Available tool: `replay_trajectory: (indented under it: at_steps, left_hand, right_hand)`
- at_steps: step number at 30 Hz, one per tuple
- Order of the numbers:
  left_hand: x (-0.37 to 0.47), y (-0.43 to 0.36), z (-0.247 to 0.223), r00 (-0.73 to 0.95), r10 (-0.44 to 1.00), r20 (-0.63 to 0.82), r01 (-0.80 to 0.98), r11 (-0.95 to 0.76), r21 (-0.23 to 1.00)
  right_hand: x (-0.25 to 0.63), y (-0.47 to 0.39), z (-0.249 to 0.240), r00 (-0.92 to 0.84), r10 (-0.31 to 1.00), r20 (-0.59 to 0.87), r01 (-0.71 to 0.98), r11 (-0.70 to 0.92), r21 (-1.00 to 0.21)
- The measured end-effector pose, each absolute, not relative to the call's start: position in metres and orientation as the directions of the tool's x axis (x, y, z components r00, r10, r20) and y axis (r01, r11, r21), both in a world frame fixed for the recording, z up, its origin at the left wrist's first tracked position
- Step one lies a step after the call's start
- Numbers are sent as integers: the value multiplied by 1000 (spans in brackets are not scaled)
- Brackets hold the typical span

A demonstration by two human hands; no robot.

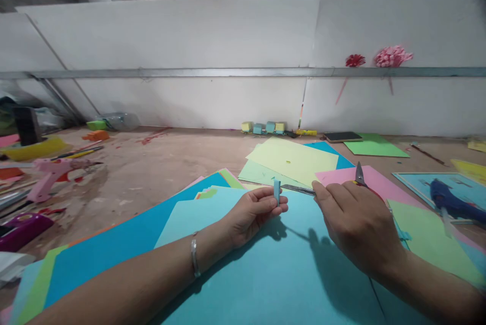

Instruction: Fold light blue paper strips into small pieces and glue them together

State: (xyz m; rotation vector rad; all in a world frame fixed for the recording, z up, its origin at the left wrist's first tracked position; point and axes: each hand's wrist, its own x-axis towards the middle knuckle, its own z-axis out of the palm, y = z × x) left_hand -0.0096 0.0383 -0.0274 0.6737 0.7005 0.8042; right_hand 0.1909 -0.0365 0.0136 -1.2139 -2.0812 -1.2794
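Note:
Between the thumb and fingers of my left hand (pixel 261 208) stands a small folded strip of light-blue paper (pixel 277 192), upright. My right hand (pixel 357 218) grips a slim metal tool (pixel 298 190) that looks like tweezers, its tip pointing left at the strip. Whether the tip touches the paper is hard to tell. Behind the right knuckles show the blades of scissors (pixel 359 174) with a red handle; I cannot tell if they rest in the hand or on the table. Both hands are above a large light-blue sheet (pixel 243 279).
Coloured sheets, among them a yellow one (pixel 292 160), spread around. On the left lie a pink glue gun (pixel 49 175) and a purple tool (pixel 26 229). A blue glue gun (pixel 455 201) is at right. Small paper blocks (pixel 270 127) and a phone (pixel 342 136) sit near the wall.

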Motion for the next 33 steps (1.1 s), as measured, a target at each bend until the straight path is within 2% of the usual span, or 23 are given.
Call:
replay_trajectory:
  at_steps: [7, 14, 20, 29, 33]
  left_hand:
    - [-9, 37, -26, 493, 812, -312, -378, 523, 764]
    - [-6, 31, -25, 436, 855, -280, -342, 445, 828]
    - [-5, 30, -26, 472, 837, -278, -289, 445, 847]
    - [-7, 28, -29, 526, 827, -198, -301, 399, 866]
    - [-5, 29, -31, 499, 835, -230, -283, 408, 868]
  right_hand:
    - [191, -38, 12, -538, 484, 690, 832, 179, 524]
    - [188, -38, 12, -534, 498, 684, 830, 153, 537]
    - [187, -38, 1, -510, 517, 687, 858, 249, 449]
    - [188, -34, -10, -532, 520, 668, 846, 290, 448]
    - [188, -33, -14, -551, 517, 656, 834, 316, 452]
